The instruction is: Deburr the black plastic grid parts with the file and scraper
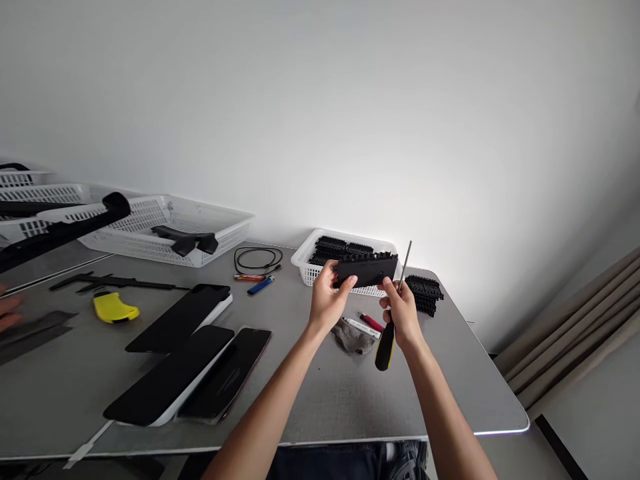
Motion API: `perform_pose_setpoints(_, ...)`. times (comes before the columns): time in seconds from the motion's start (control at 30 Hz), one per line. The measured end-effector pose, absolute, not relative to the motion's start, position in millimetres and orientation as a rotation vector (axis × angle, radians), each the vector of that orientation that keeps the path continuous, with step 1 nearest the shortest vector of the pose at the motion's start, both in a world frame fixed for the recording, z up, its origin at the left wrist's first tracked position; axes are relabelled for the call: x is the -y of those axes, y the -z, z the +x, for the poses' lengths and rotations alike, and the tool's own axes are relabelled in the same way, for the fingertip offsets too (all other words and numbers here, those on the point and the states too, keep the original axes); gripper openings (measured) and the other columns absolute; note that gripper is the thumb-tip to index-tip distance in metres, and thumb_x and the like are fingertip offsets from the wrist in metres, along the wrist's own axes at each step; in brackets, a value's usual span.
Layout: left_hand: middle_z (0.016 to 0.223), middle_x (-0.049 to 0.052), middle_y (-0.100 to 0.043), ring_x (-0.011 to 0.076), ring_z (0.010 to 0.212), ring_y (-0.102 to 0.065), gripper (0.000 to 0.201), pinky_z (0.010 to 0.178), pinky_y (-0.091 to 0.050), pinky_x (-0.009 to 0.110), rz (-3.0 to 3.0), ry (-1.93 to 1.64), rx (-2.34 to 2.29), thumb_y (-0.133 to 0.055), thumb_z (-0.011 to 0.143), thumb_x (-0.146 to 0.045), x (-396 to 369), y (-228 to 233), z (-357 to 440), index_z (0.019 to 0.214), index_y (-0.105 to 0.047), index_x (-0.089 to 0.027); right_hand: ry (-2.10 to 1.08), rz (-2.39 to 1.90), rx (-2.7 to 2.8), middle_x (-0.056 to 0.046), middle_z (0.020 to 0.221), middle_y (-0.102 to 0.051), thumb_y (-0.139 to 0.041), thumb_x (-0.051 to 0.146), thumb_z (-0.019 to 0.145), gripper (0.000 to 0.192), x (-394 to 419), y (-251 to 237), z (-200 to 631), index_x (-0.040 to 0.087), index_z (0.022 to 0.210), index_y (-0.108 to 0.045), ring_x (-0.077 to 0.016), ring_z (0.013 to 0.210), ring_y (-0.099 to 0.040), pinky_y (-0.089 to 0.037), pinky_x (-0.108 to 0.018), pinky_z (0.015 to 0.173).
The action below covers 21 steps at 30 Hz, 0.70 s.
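My left hand grips the left end of a flat black plastic part, its toothed edge facing up. The part is raised above the table, in front of a white basket. My right hand is closed around a screwdriver with a black and yellow handle. Its shaft points up, past the right end of the part. The fingertips of that hand also touch the part's lower right corner. Below my hands lie a grey cloth, a white marker and a red tool.
Similar black parts are stacked on the right, and more fill the basket. A cable, lighters, a yellow piece, calipers and black slabs lie leftward. Another person's hand shows at far left.
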State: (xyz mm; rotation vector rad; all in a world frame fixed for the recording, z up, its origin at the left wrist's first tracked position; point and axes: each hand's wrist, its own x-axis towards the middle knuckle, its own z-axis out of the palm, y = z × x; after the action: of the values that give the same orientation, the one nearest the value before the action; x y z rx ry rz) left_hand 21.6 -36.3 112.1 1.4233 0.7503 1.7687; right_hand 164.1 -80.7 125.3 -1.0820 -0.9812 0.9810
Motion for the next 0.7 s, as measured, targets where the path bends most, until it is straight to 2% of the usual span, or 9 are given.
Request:
perform_pose_setpoints(0.17,0.086,0.005,-0.071,0.0179,0.079,-0.069,0.023,0.068,-0.053,0.025,1.431,-1.965,-0.853,-0.07,0.079,-0.032,28,-117,49,0.091,-0.054,-0.019,-1.008,-1.042,1.0,0.0,0.085,-0.061,-0.073,0.062,0.067,0.05,57,-137,157,0.022,0.082,-0.047,-0.0077,0.054,-0.05,-0.025,-0.018,0.034)
perform_pose_setpoints(0.27,0.079,0.002,-0.07,0.0167,0.074,-0.069,0.014,0.069,-0.053,0.027,1.595,-2.069,-0.961,-0.069,0.08,-0.026,24,-130,68,0.083,-0.056,-0.02,-1.033,-1.002,1.003,0.003,0.075,-0.057,-0.073,0.063,0.067,0.049,40,-156,158,0.022,0.082,-0.052,-0.0081,0.052,-0.048,-0.026,-0.02,0.034)
perform_pose_setpoints(0.4,0.09,0.003,-0.074,0.018,0.083,-0.071,0.016,0.078,-0.057,0.029,1.909,-1.942,-0.764,-0.071,0.076,-0.018,16,-144,72,0.091,-0.065,-0.02,-1.051,-0.959,1.025,0.005,0.062,-0.05,-0.07,0.066,0.069,0.048,23,-179,175,0.022,0.077,-0.052,-0.0073,0.044,-0.039,-0.026,-0.022,0.035)
perform_pose_setpoints(0.57,0.108,0.007,-0.075,0.0214,0.099,-0.071,0.025,0.092,-0.056,0.036,2.082,-1.757,-0.568,-0.069,0.08,-0.023,9,-146,60,0.104,-0.071,-0.02,-1.088,-1.039,1.043,0.005,0.055,-0.044,-0.063,0.073,0.071,0.053,11,-183,194,0.021,0.07,-0.052,-0.0083,0.042,-0.037,-0.026,-0.023,0.035)
perform_pose_setpoints(0.63,0.107,0.007,-0.075,0.0218,0.099,-0.071,0.023,0.091,-0.057,0.037,2.047,-1.718,-0.556,-0.064,0.083,-0.024,5,-143,58,0.105,-0.071,-0.021,-1.064,-1.051,1.07,0.005,0.053,-0.043,-0.063,0.073,0.071,0.053,8,-178,193,0.021,0.07,-0.053,-0.009,0.043,-0.037,-0.028,-0.023,0.036)
perform_pose_setpoints(0.7,0.098,0.006,-0.076,0.0205,0.088,-0.073,0.023,0.083,-0.059,0.036,1.946,-1.746,-0.603,-0.062,0.085,-0.025,0,-140,58,0.106,-0.07,-0.021,-1.04,-1.051,1.098,0.006,0.053,-0.041,-0.066,0.071,0.069,0.052,7,-170,187,0.02,0.071,-0.054,-0.0089,0.044,-0.037,-0.028,-0.023,0.036)
